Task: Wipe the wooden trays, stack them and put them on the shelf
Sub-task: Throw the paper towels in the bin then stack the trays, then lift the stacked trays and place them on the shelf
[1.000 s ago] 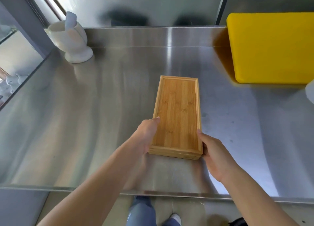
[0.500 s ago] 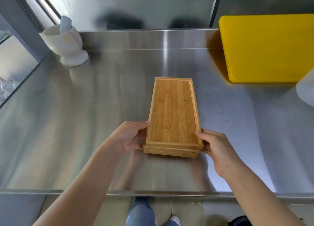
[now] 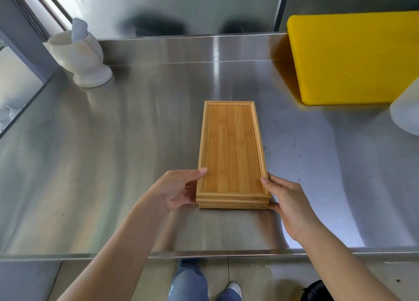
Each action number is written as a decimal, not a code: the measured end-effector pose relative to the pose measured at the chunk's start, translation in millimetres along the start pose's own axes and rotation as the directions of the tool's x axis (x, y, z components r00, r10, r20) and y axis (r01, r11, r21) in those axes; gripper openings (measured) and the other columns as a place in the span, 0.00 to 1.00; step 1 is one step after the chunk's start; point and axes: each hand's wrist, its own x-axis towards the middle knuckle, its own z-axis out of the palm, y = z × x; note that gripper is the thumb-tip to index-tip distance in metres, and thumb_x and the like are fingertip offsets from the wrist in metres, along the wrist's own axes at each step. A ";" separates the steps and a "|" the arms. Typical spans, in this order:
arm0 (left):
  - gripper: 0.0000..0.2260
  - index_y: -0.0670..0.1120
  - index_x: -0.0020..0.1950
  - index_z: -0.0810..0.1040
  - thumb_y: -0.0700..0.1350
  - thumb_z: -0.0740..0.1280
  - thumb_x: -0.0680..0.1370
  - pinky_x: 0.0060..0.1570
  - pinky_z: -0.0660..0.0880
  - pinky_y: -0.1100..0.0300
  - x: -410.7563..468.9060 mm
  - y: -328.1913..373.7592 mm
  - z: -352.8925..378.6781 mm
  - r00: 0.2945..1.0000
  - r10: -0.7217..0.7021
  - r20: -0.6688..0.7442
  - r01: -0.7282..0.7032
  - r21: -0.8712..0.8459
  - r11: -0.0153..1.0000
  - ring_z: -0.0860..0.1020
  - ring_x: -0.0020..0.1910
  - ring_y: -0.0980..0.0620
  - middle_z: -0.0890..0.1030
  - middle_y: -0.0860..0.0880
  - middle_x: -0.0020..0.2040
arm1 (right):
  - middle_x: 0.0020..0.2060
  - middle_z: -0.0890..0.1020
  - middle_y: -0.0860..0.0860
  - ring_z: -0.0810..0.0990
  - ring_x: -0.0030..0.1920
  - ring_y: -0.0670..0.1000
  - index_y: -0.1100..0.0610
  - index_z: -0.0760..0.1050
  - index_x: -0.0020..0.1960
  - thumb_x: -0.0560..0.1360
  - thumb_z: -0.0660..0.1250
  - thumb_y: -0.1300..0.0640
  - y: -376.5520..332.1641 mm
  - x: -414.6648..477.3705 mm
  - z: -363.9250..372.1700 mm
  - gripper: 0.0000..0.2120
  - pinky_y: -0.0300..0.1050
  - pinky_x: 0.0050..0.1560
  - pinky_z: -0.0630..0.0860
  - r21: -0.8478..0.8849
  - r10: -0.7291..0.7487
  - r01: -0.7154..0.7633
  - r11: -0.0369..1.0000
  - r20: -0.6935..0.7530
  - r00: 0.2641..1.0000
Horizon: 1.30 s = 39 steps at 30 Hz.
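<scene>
Two hands grip the stack of wooden trays [image 3: 231, 151] at its near end, centre of the frame, on the steel counter [image 3: 113, 164]. Left hand [image 3: 175, 190] clasps the left corner, thumb on the rim; right hand [image 3: 289, 201] clasps the right corner. Stone mortar [image 3: 79, 56] upper left, yellow board [image 3: 353, 58] upper right.

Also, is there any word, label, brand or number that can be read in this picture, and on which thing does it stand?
None: no readable text shows anywhere.
Stack of wooden trays: only bamboo grain, no mark.
Yellow board: plain.
White mortar: plain.
Steel counter: only reflections.
</scene>
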 end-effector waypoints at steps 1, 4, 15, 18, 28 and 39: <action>0.18 0.36 0.47 0.81 0.44 0.75 0.62 0.31 0.80 0.54 0.2 0.0 -0.8 1.000 -0.013 0.006 0.013 -0.005 1.000 0.85 0.39 0.46 0.86 0.41 0.40 | 0.49 0.83 0.48 0.79 0.52 0.49 0.53 0.77 0.57 0.74 0.65 0.55 1.7 0.5 -1.5 0.12 0.51 0.55 0.75 0.025 0.006 -0.007 1.000 0.007 1.000; 0.19 0.37 0.46 0.81 0.45 0.76 0.59 0.32 0.81 0.54 1.1 1.1 -2.9 0.999 -0.047 0.027 0.048 -0.016 0.999 0.85 0.39 0.46 0.86 0.41 0.40 | 0.47 0.85 0.51 0.82 0.49 0.51 0.55 0.80 0.53 0.70 0.69 0.55 2.3 3.4 -9.2 0.13 0.48 0.51 0.76 0.112 0.032 -0.039 0.993 0.067 0.997; 0.20 0.40 0.46 0.81 0.50 0.75 0.59 0.49 0.80 0.51 -5.7 22.2 11.6 0.999 0.044 -0.003 -0.044 -0.026 0.999 0.83 0.41 0.48 0.86 0.44 0.40 | 0.39 0.84 0.57 0.83 0.40 0.52 0.61 0.82 0.44 0.66 0.71 0.51 -27.5 17.8 -13.5 0.13 0.45 0.43 0.79 0.180 0.022 -0.049 0.982 0.148 0.989; 0.16 0.39 0.48 0.80 0.48 0.72 0.67 0.56 0.76 0.49 -8.0 36.5 17.3 0.997 0.075 -0.037 -0.076 -0.040 0.996 0.81 0.47 0.45 0.84 0.42 0.48 | 0.41 0.82 0.60 0.81 0.42 0.53 0.66 0.79 0.48 0.70 0.68 0.54 -38.4 23.9 -5.3 0.15 0.46 0.46 0.77 0.199 0.015 -0.037 0.979 0.110 0.994; 0.24 0.37 0.59 0.77 0.51 0.72 0.69 0.64 0.72 0.47 -4.6 169.5 18.8 0.942 0.335 -0.031 -0.335 -0.005 0.942 0.77 0.55 0.42 0.77 0.37 0.63 | 0.31 0.86 0.50 0.84 0.35 0.46 0.59 0.77 0.46 0.69 0.70 0.52 -159.3 65.0 36.5 0.11 0.38 0.33 0.78 0.260 -0.194 0.170 0.951 0.070 0.978; 0.24 0.38 0.59 0.77 0.50 0.74 0.68 0.61 0.74 0.49 51.0 382.2 14.8 0.896 0.443 -0.023 -0.443 -0.108 0.890 0.75 0.51 0.45 0.78 0.41 0.55 | 0.43 0.83 0.58 0.83 0.42 0.53 0.62 0.76 0.50 0.69 0.71 0.54 -339.3 168.4 108.3 0.14 0.45 0.37 0.78 0.314 -0.326 0.292 0.903 0.062 0.943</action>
